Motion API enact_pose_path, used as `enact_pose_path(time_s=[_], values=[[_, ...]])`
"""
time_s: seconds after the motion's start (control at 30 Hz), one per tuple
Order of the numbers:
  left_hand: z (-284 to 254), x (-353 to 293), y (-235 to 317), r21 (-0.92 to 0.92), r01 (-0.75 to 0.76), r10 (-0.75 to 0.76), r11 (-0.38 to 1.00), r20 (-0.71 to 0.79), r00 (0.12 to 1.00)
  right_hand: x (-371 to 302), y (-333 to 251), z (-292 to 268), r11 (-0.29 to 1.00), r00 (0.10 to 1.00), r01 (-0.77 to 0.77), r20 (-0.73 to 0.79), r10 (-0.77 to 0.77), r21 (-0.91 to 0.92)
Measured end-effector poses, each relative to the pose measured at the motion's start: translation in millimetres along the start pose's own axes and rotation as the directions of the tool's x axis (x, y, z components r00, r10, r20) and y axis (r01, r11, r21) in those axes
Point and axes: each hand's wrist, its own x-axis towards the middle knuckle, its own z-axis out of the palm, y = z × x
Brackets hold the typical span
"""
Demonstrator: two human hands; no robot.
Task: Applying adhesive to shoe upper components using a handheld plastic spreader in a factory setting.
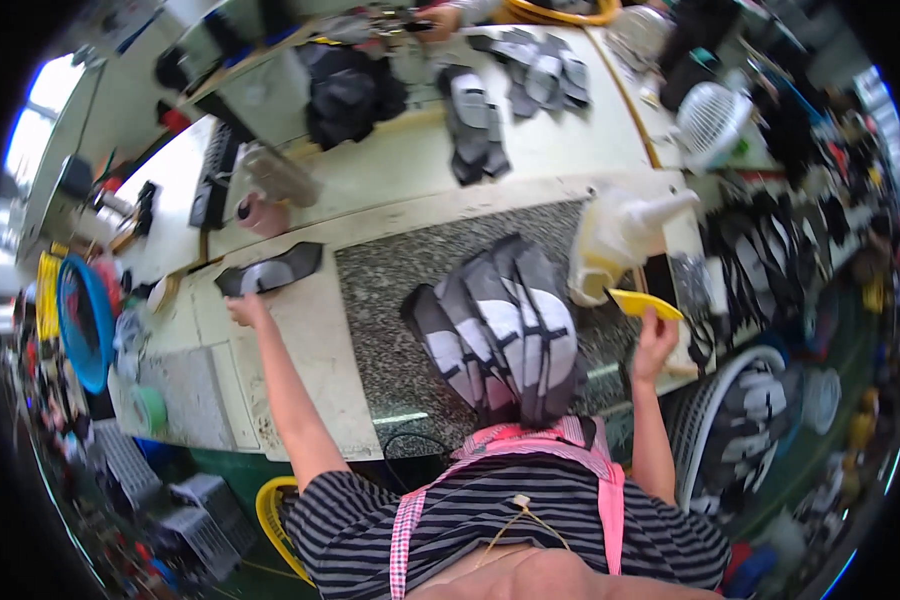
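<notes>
My left hand (243,309) is at the near left edge of a grey and black fabric piece (270,272), which looks like a shoe upper lying on the white tabletop. Its fingers look closed on that edge. In my right hand (654,347) is a flat yellow spreader (646,304), pinched between the fingers. The spreader is by the mouth of a cut-open whitish plastic jug (602,240) lying tilted on its side. Between my hands, a fanned stack of similar grey, white and black pieces (510,320) rests on a speckled stone slab (380,290), its near end against my body.
More pieces (470,120) and a dark pile (350,92) lie across the table, where another person's hand (437,22) shows. A pink bottle (262,214) stands at the back left. At right, a white basket (705,430) holds pieces. A blue-rimmed basket (83,322) is far left.
</notes>
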Motion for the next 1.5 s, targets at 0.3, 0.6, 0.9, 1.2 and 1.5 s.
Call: enact_pose_path(time_s=[0.3,0.6,0.9,1.2,1.5], values=[[-157.5,-405.6,185.2,-0.661,-0.353,0.742,0.663,0.643,0.189,15.2,8.2,27.7,0.888,0.880,0.420,0.321,-0.349,-0.186],[-145.8,-459.7,160.0,-0.342,-0.588,0.564,0.733,0.789,0.244,-5.7,0.3,38.1,0.891,0.946,-0.218,0.312,0.092,0.398],[-135.1,-459.9,149.0,-0.394,-0.437,0.539,0.808,0.795,0.279,31.0,-19.9,110.4,0.970,0.905,0.222,0.348,-0.243,0.102],[-134.1,-459.6,143.1,-0.438,-0.396,0.563,0.807,0.771,0.296,40.1,-34.7,93.5,0.972,0.910,0.233,0.347,-0.228,0.029],[-129.4,-455.0,132.9,-0.447,-0.307,0.530,0.840,0.795,0.296,-5.2,-4.0,25.9,0.899,0.836,-0.242,0.548,0.004,0.364]])
